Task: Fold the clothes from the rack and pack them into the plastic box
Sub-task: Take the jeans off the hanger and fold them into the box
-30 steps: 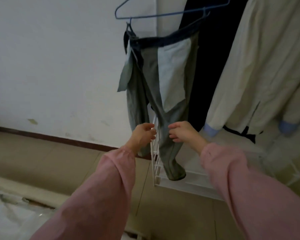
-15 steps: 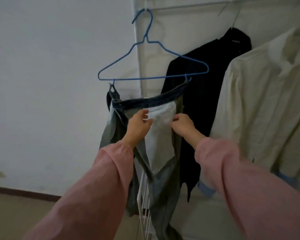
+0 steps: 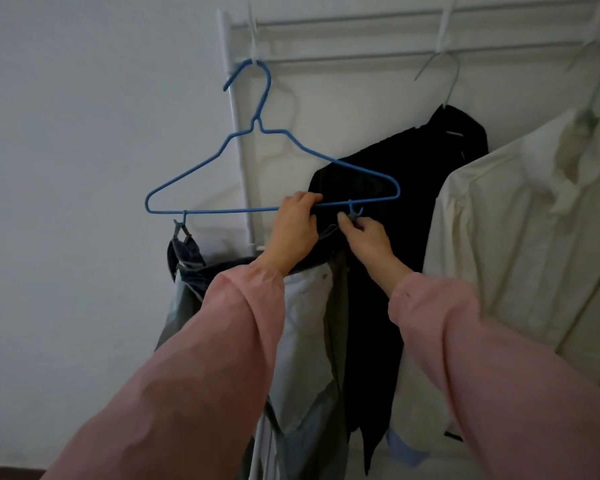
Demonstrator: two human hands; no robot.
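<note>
Trousers hang lengthwise down from hanger; both hands at right clip.

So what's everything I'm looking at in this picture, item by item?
rack: one, white metal, against the wall, its rails across the top
blue hanger: one, blue wire with two clips, hooked on the rack at the left
trousers: one pair, grey-green with a dark waistband and pale inner pocket, clipped to the blue hanger at the left clip
black garment: one, black, hanging in the middle on a pale hanger
cream shirt: one, cream, hanging at the right
wall: white, behind everything
left hand: pink sleeve, fingers over the hanger's bottom bar
right hand: pink sleeve, fingertips at the hanger's right clip
</note>
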